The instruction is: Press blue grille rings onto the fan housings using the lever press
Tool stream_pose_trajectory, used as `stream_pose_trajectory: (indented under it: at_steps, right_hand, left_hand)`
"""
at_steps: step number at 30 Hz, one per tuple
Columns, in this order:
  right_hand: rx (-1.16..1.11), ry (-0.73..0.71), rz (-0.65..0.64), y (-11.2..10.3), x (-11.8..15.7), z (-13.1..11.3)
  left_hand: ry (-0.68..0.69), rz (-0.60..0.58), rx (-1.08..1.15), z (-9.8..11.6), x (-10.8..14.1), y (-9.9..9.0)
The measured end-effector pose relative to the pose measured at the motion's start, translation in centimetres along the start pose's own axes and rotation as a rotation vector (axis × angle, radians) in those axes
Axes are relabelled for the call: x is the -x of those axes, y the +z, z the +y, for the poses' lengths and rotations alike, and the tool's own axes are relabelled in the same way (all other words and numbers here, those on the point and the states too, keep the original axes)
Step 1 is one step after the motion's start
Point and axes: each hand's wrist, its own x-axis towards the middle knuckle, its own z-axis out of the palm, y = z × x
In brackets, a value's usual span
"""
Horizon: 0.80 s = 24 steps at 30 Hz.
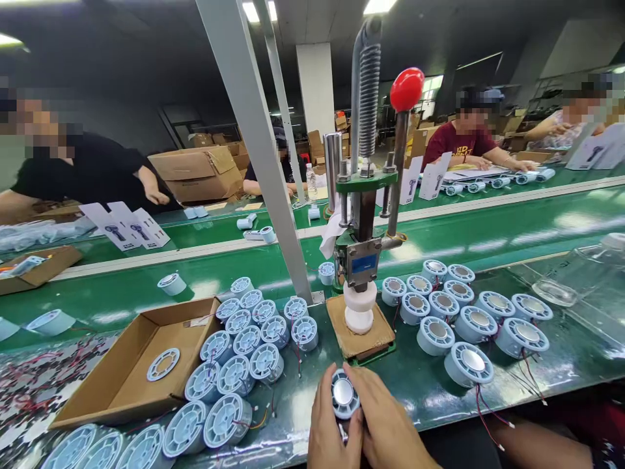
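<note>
A light-blue round housing with a silver disc (pixel 344 393) is held between my two hands at the front edge of the bench. My left hand (pixel 327 423) wraps its left side, and my right hand (pixel 383 417) closes round its right side. Just beyond them stands a hand press (pixel 364 260) with a red ball knob and white round blocks over a brown pad (pixel 336 319). Left of the press are several open blue housings (pixel 234 374) with ribbed interiors. On its right sit several housings with silver discs (pixel 471 361), some trailing red and dark wires.
A shallow cardboard box (pixel 131 365) holding one blue ring lies at the left, beside a pile of wired parts (pixel 39 391). A grey post (pixel 258 143) rises behind. Co-workers sit across the green conveyor (pixel 488 228). A clear plastic container (pixel 596 260) stands far right.
</note>
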Motion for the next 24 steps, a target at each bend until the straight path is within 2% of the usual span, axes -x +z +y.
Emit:
stream_pose_trajectory:
  at_steps: [2, 3, 4, 6, 8, 10, 12, 15, 17, 18, 21, 23, 24]
  right_hand:
    - [0.090, -0.044, -0.095, -4.9, -1.6, -0.5]
    - [0.124, -0.084, -0.070, -8.2, -3.0, -1.1]
    - [0.151, -0.129, 0.020, -11.9, -4.8, -1.8]
    - [0.224, -0.243, 0.378, -20.0, -9.2, -3.6]
    - [0.271, -0.319, 0.655, -27.4, -14.3, -5.6]
    - [0.245, -0.261, 0.778, -32.2, -19.2, -7.0]
    - [0.217, -0.236, 0.766, -34.0, -23.3, -7.4]
    - [0.181, -0.246, 0.786, -32.9, -27.2, -6.7]
    - [0.129, -0.248, 0.825, -32.1, -28.5, -6.2]
    - [0.090, -0.232, 0.799, -32.0, -28.8, -6.1]
    - [-0.030, -0.154, 0.666, -33.1, -27.8, -6.6]
    - [-0.060, -0.154, 0.659, -33.6, -24.7, -7.0]
    - [-0.052, -0.193, 0.674, -33.3, -22.2, -7.1]
  left_hand:
    - [-0.018, -0.039, 0.008, -0.2, -0.7, -0.4]
    - [-0.032, -0.068, 0.003, 0.1, -1.5, -0.9]
    - [-0.042, -0.095, -0.003, 0.7, -2.4, -1.6]
    - [-0.043, -0.111, 0.005, 2.5, -5.0, -3.1]
    - [-0.021, -0.075, 0.075, 4.5, -7.8, -4.0]
    - [0.012, -0.050, 0.175, 6.2, -10.6, -3.9]
    - [0.048, -0.067, 0.257, 7.0, -12.8, -2.7]
    - [0.098, -0.140, 0.345, 7.1, -15.0, -0.3]
    - [0.119, -0.191, 0.390, 6.8, -15.6, 0.9]
    - [0.123, -0.210, 0.404, 6.5, -15.7, 1.3]
    - [0.124, -0.217, 0.418, 5.8, -15.4, 1.7]
    - [0.122, -0.193, 0.408, 5.5, -14.8, 1.7]
    - [0.122, -0.177, 0.399, 5.3, -14.5, 1.8]
